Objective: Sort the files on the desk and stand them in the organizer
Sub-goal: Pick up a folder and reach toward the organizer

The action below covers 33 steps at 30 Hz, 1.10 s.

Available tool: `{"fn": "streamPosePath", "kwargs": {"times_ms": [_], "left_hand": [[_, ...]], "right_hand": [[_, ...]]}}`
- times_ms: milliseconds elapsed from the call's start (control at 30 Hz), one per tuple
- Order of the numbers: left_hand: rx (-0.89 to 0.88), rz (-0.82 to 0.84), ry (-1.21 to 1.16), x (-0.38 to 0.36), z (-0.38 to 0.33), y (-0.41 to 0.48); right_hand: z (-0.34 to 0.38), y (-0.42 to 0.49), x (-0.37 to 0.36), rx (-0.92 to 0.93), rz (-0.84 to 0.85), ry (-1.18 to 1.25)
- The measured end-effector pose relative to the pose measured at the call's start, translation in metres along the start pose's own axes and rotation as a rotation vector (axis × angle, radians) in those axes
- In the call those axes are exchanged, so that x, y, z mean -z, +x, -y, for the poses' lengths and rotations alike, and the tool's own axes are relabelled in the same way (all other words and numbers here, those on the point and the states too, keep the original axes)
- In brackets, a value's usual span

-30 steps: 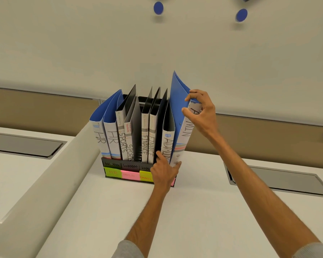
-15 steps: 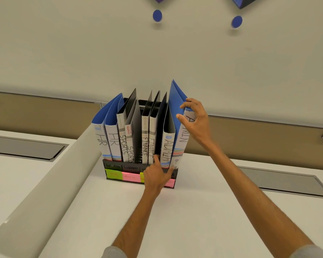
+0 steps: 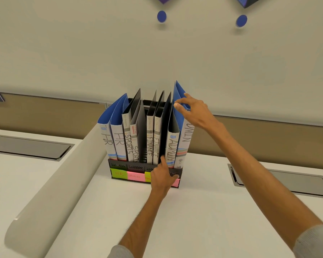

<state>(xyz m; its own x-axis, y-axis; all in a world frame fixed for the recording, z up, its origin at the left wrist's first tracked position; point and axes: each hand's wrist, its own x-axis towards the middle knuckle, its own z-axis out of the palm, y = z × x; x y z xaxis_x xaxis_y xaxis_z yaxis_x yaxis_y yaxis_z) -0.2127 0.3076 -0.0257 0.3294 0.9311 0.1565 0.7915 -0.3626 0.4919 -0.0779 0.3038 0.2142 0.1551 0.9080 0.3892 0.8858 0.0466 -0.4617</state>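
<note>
A black slotted organizer (image 3: pixel 131 167) stands on the white desk with coloured label notes along its front. It holds two blue HR files (image 3: pixel 111 140), two SPORTS files (image 3: pixel 131 144), two FINANCE files (image 3: pixel 153 144) and a black ADMIN file (image 3: pixel 172 146). A blue ADMIN file (image 3: pixel 186 138) stands at the far right. My right hand (image 3: pixel 194 112) holds the top of this blue file, thumb on its cover. My left hand (image 3: pixel 163 178) grips the organizer's front wall near its right end, thumb pointing up at the files' feet.
A rounded pale divider (image 3: pixel 60 183) runs along the desk's left side, close to the organizer. Grey cable hatches sit at the left (image 3: pixel 28 147) and right (image 3: pixel 291 180). A wall panel rises right behind the organizer.
The blue ADMIN file has sunk lower into the rightmost slot, and my right hand came down with it. My left hand stayed on the organizer's front.
</note>
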Motion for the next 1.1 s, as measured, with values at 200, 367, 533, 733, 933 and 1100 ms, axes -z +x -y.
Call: {"fn": "streamPosePath", "kwargs": {"times_ms": [200, 367, 533, 733, 933, 1100], "left_hand": [[-0.039, -0.007, -0.018, 0.000, 0.004, 0.003], [-0.027, 0.012, -0.034, 0.000, 0.003, 0.003], [-0.028, 0.031, -0.021, 0.003, 0.003, 0.002], [-0.021, 0.018, -0.046, 0.005, 0.000, 0.002], [-0.028, -0.050, -0.107, 0.008, -0.006, 0.000], [-0.034, -0.059, -0.119, 0.004, -0.004, 0.001]], "right_hand": [[0.002, 0.005, -0.009, -0.043, 0.016, -0.055], [-0.005, -0.003, -0.022, -0.058, 0.063, -0.034], [-0.006, -0.007, -0.028, -0.075, 0.072, 0.021], [-0.006, -0.008, -0.028, -0.085, 0.095, 0.043], [-0.012, -0.004, -0.023, -0.122, 0.161, 0.239], [-0.016, 0.002, -0.025, -0.163, 0.162, 0.302]]}}
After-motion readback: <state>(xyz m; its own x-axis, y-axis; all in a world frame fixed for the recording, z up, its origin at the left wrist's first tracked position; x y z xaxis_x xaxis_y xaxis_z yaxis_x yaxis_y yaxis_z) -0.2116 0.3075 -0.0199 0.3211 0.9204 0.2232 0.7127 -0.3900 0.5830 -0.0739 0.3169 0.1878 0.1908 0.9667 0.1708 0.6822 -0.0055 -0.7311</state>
